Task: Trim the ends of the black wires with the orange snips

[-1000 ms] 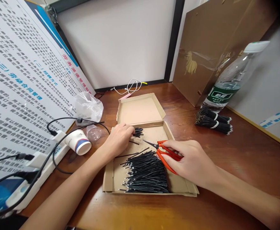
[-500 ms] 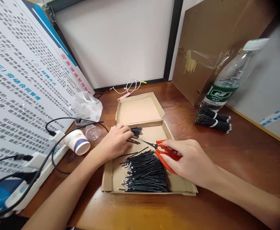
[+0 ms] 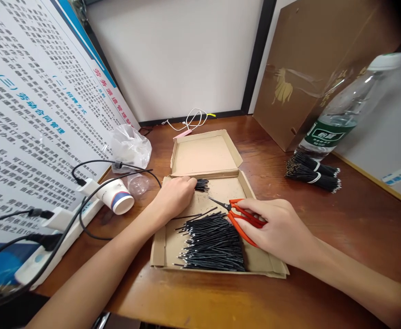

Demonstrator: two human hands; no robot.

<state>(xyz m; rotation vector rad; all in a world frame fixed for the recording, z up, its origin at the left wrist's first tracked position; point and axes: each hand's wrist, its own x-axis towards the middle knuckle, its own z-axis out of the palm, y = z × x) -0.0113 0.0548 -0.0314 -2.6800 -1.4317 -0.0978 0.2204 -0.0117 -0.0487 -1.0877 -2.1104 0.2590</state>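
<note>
My right hand [image 3: 281, 230] grips a pair of scissors [image 3: 243, 219] with orange-red handles and short pointed dark blades. The blades are slightly parted and point left, over an open cardboard box [image 3: 264, 258]. Curled fingers of my left hand [image 3: 178, 198] close at the left end of a small bunch of short black wires [image 3: 202, 184] at the back of the box; their tips are partly hidden. Nearer to me lies a large pile of black wires [image 3: 214, 242] with pale bare ends at the left. A few loose wires lie along its back edge.
At right, tied wire bundles [image 3: 312, 172] lie before a water bottle [image 3: 334, 128] and a brown carton [image 3: 289, 77]. A paper cup [image 3: 116, 196], plastic bag [image 3: 130, 146], clear plastic lid [image 3: 139, 184] and power strip [image 3: 63, 237] with black cables stand left. A white cable [image 3: 195, 119] lies behind.
My left hand has moved from the loose wires up to the small bunch; the wires below its fingers no longer show. My right hand keeps the scissors in nearly the same pose. The view has shifted slightly.
</note>
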